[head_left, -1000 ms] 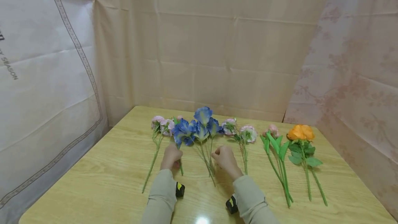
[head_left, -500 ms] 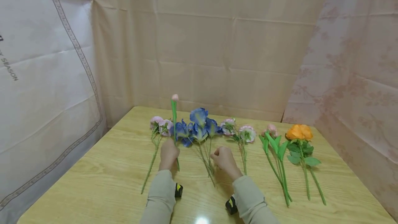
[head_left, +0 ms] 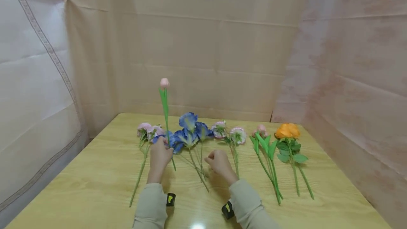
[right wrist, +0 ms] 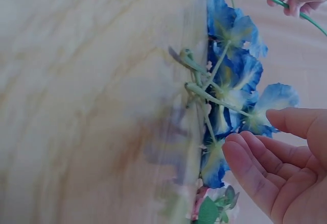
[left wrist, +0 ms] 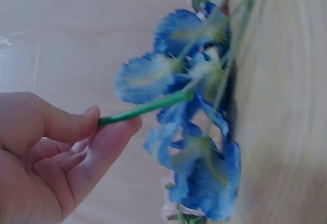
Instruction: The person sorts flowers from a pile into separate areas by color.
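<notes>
In the head view my left hand [head_left: 160, 156] pinches the green stem of a pink tulip [head_left: 164, 103]. The tulip stands nearly upright above the table, its bud at the top. The left wrist view shows thumb and fingertips on the tulip stem [left wrist: 148, 107], its lower end pointing at the blue flowers [left wrist: 148, 76]. My right hand [head_left: 220, 163] is bent loosely just right of the blue flowers' stems. Seen from the right wrist, that right hand [right wrist: 291, 168] has thumb and fingers apart and holds nothing. Several blue iris-like flowers [head_left: 188, 121] lie between the hands.
Pink-white flowers [head_left: 144, 128] lie left of the blue ones, and more pale pink flowers [head_left: 237, 135] to their right. Farther right are other tulips with green leaves [head_left: 263, 143] and orange flowers [head_left: 287, 130]. Cloth curtains [head_left: 203, 52] surround the wooden table [head_left: 95, 183].
My left hand has raised the pink tulip from among the blue flowers to nearly upright. The right hand keeps its place by the blue stems. The head view has shifted rightward.
</notes>
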Available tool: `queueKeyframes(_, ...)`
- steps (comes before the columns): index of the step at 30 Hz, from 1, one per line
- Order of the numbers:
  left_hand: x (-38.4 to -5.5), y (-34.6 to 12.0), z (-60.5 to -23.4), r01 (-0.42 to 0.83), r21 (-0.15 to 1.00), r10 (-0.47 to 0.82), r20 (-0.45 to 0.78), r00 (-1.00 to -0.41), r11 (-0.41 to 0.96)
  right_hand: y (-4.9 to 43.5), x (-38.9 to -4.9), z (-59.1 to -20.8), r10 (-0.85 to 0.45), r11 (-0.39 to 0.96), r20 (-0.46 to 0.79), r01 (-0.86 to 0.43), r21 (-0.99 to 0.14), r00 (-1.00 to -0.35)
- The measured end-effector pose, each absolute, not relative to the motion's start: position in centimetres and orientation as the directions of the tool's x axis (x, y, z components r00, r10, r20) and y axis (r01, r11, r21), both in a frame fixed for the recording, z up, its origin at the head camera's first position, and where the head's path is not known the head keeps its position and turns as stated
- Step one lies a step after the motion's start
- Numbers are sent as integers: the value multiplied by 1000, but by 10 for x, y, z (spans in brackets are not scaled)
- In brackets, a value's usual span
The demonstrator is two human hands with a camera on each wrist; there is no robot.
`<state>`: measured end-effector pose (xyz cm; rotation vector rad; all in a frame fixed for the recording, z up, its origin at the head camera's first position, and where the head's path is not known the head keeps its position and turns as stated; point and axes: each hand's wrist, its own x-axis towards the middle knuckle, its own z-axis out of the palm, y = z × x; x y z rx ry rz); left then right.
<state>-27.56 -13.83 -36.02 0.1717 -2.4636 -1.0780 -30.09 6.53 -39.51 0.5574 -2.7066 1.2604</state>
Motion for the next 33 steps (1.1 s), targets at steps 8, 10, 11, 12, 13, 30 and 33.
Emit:
queueKeyframes(8, -262, -125, -346, 133, 767, -173, 304, -937, 628, 69, -289, -381, -277, 533, 226, -345, -773, -934)
queueKeyframes(10, -258, -120, -343, 147, 779, -149, 296, -944, 610, 69, -284, -375, -281, 521, 236, -354, -776, -930)
queueKeyframes(11, -257, -118, -342, 154, 781, -143, 297, -944, 605, 69, -282, -372, -285, 517, 241, -361, -776, -928)
queueKeyframes(12, -255, -116, -341, 163, 784, -140, 303, -943, 599, 69, -280, -370, -290, 514, 248, -370, -774, -924)
queueKeyframes(13, -253, -114, -340, 170, 791, -139, 306, -942, 588, 69, -277, -366, -299, 511, 261, -385, -769, -918)
queueKeyframes(30, -232, -76, -326, 344, 813, 37, 371, -928, 470, 72, -242, -350, -372, 480, 429, -566, -670, -823)
queueKeyframes(33, -232, -70, -328, 361, 812, 65, 375, -925, 458, 74, -240, -352, -358, 470, 459, -582, -664, -813)
